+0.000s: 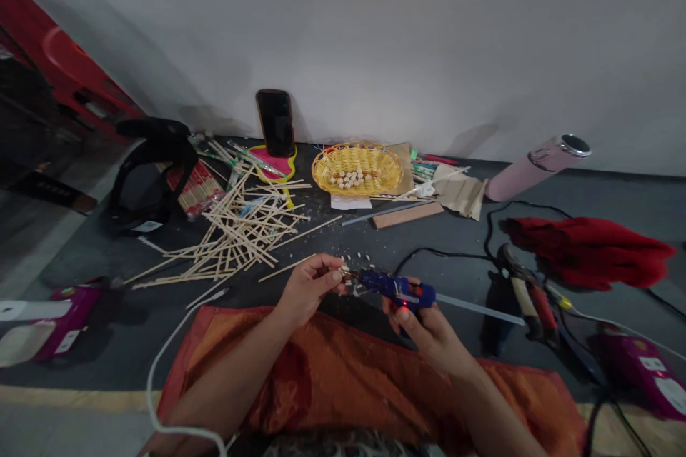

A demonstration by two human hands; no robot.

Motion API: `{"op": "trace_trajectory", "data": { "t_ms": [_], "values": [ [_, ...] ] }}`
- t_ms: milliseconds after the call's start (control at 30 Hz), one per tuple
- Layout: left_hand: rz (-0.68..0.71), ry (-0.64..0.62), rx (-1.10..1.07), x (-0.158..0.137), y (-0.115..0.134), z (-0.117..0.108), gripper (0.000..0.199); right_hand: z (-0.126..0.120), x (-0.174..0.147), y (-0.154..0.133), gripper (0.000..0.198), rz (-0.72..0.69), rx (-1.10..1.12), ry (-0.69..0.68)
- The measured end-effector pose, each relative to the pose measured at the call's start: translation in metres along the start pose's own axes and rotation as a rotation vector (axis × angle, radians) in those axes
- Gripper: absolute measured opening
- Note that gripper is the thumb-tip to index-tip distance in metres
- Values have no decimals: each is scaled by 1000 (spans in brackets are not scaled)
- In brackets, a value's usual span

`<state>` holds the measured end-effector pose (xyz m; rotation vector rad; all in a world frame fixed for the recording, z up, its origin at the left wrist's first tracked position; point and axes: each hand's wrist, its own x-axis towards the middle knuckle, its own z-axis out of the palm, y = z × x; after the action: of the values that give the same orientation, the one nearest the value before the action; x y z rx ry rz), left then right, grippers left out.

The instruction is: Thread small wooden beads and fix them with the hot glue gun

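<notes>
Landmark: the glue gun (394, 287). Nearest, below it, orange cloth (354, 357), partly covered by both forearms. White cable (161, 371) lower left of it, cut off by the bottom edge.

Right hand (431, 328): fingers wrapped around the glue gun; red light lit; clear glue stick (482, 309) out of its rear end. Left hand (311, 282), at the nozzle end: thumb and fingers pinching small pale bits (346, 271); number and exact contact with the nozzle hidden by fingertips. More crumbs lie just beyond.

Right of gun: pliers (528, 300), then a purple box (654, 375), cut off at the frame edge.

Left of and beyond gun: loose heap of wooden sticks (236, 232); farther, a packet (196, 189) partly hidden by a black strap (121, 193), contents hard to make out.

Beyond gun: yellow basket (356, 156), small wooden pieces (351, 178) clustered in it. Phone (276, 123) stands left of that line, pink bottle (522, 175) leans to the right.
</notes>
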<state>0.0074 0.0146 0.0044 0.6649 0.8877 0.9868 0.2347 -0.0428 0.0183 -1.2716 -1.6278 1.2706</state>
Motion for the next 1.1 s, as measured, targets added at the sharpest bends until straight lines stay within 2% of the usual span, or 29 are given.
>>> {"op": "trace_trajectory", "data": {
  "t_ms": [200, 600, 1100],
  "values": [
    [7, -25, -1, 0, -1, -1, 25, -1, -1, -1, 34, 9, -17, -35],
    [8, -28, 5, -1, -2, -2, 24, -3, -1, 0, 25, -49, -138, -15],
    [4, -27, 5, -2, -1, -1, 21, -6, -4, -2, 23, -65, -142, -13]
  ]
}}
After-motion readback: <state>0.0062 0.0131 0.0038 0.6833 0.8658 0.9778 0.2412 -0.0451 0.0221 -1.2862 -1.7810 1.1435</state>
